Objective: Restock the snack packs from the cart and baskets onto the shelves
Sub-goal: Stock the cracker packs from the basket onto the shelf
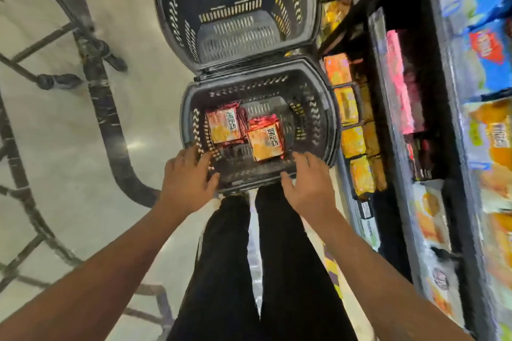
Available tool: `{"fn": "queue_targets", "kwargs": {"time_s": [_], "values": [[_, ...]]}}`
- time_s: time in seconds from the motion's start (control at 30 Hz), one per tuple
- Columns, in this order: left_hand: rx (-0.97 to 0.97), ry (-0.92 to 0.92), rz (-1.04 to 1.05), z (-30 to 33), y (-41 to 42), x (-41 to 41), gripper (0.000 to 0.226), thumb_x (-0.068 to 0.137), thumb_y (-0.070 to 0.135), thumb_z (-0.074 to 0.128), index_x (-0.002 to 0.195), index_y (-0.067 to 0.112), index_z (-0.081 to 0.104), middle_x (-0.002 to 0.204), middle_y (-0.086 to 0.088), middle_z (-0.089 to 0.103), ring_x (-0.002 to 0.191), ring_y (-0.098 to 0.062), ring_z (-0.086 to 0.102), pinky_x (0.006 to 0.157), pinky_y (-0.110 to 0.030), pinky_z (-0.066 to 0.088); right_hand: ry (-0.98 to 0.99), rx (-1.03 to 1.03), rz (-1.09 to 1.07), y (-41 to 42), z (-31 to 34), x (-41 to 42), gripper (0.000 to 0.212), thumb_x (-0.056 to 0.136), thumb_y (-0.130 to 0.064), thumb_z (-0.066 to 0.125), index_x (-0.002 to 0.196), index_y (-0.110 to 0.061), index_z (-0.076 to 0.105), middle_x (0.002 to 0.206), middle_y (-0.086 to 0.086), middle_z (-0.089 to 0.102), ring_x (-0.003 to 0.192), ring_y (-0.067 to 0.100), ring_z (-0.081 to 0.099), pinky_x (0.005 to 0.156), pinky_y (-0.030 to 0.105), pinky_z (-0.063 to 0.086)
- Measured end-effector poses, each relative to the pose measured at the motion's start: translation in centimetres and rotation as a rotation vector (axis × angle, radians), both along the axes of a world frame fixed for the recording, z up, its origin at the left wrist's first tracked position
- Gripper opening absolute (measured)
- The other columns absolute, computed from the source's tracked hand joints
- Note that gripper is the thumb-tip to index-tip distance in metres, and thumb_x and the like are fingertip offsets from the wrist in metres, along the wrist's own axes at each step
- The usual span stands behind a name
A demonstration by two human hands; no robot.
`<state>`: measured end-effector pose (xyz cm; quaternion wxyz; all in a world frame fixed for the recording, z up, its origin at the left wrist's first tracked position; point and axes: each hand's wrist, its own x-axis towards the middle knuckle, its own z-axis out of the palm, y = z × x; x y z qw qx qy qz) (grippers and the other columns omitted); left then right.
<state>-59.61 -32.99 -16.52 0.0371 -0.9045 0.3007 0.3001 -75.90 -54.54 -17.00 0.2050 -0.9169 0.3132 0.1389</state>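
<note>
Reaching at lower centre: left hand (pixel 186 178) and right hand (pixel 310 185), fingers spread, holding nothing, over near basket (pixel 191 97) rim; two snack packs (pixel 264 138) left inside; far basket (pixel 310 8) emptied; shelves (pixel 388 97) right mostly stocked

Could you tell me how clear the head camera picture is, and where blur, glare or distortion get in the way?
Head view: the near basket and its snack packs are fairly sharp, and the hands readable; the shelves at right smear into streaks, so labels there cannot be read; the wide lens bends the cart frame into curves; a small glare spot shows on the glossy floor.
</note>
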Motion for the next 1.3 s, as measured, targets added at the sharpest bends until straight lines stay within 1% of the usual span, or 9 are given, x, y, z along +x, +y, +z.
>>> {"fn": "queue_targets", "kwargs": {"time_s": [0.1,0.23,0.47,0.57,0.63,0.73,1.07,1.17,1.3], "values": [[0.014,0.049,0.029,-6.5,-1.4,1.3,0.048,0.095,0.041,0.062,0.135,0.015,0.054,0.139,-0.017,0.054,0.125,-0.039,0.054,0.100,-0.053,0.049,0.035,0.098,0.029,-1.5,-7.1,2.0,0.043,0.088,-0.025,0.064,0.122,0.001,0.061,0.109,0.020,0.063,0.094,0.044,0.060,0.084,0.049,0.051],[0.013,0.117,0.056,-16.1,-3.3,3.6,0.052,0.095,0.035,0.061,0.137,0.006,0.053,0.137,-0.023,0.052,0.117,-0.045,0.056,0.091,-0.054,0.055,0.242,0.241,0.008,-2.8,-16.6,4.9,0.052,0.094,-0.038,0.064,0.134,-0.008,0.049,0.126,0.017,0.056,0.112,0.041,0.054,0.093,0.048,0.046],[-0.028,0.101,0.042,-29.0,-6.3,8.8,0.082,0.087,0.030,0.075,0.153,0.003,0.033,0.156,-0.028,0.029,0.139,-0.048,0.037,0.110,-0.058,0.042,0.447,0.445,-0.287,-4.4,-29.8,7.9,0.078,0.087,-0.046,0.073,0.143,-0.010,0.032,0.137,0.016,0.052,0.125,0.039,0.054,0.101,0.048,0.050],[0.018,0.121,0.077,-31.9,-7.2,11.1,0.104,0.083,0.041,0.079,0.161,0.007,0.017,0.166,-0.024,0.014,0.152,-0.042,0.020,0.120,-0.057,0.029,0.444,0.491,-0.350,-4.7,-33.1,7.8,0.070,0.089,-0.038,0.077,0.137,-0.009,0.036,0.134,0.013,0.058,0.125,0.034,0.057,0.100,0.043,0.049],[0.100,0.174,0.089,-33.2,-7.8,12.5,0.114,0.078,0.053,0.080,0.160,0.009,0.016,0.162,-0.023,0.024,0.147,-0.043,0.028,0.120,-0.055,0.029,0.420,0.483,-0.367,-4.8,-34.1,7.7,0.065,0.088,-0.034,0.080,0.134,-0.009,0.042,0.132,0.011,0.060,0.125,0.032,0.058,0.099,0.039,0.048],[0.179,0.199,0.055,-33.3,-8.2,13.7,0.109,0.067,0.071,0.077,0.146,0.009,0.037,0.143,-0.022,0.051,0.131,-0.044,0.045,0.113,-0.052,0.037,0.383,0.488,-0.387,-4.8,-34.3,7.4,0.064,0.083,-0.036,0.085,0.131,-0.012,0.051,0.127,0.007,0.066,0.120,0.029,0.062,0.098,0.040,0.053],[0.195,0.210,0.170,-26.8,-8.4,11.6,0.092,0.065,0.080,0.076,0.124,0.014,0.054,0.115,-0.009,0.064,0.111,-0.035,0.062,0.089,-0.046,0.054,0.377,0.608,-0.535,-4.2,-30.0,8.1,0.061,0.086,-0.032,0.081,0.129,-0.012,0.042,0.125,0.007,0.067,0.118,0.029,0.063,0.101,0.041,0.052],[0.046,0.337,0.339,-23.3,-7.8,10.5,0.052,0.074,0.061,0.083,0.096,0.024,0.053,0.090,0.002,0.057,0.095,-0.027,0.060,0.081,-0.035,0.046,0.317,0.648,-0.559,-4.0,-27.1,8.1,0.059,0.085,-0.034,0.081,0.123,-0.012,0.041,0.115,0.004,0.067,0.108,0.024,0.064,0.095,0.038,0.052],[-0.054,0.443,0.596,-19.5,-5.2,8.7,0.050,0.067,0.076,0.077,0.084,0.030,0.067,0.084,0.012,0.069,0.088,-0.018,0.067,0.081,-0.032,0.050,0.226,0.738,-0.620,-4.0,-21.4,7.2,0.070,0.070,-0.046,0.092,0.121,-0.021,0.051,0.104,-0.007,0.071,0.096,0.013,0.069,0.088,0.039,0.058]]}}
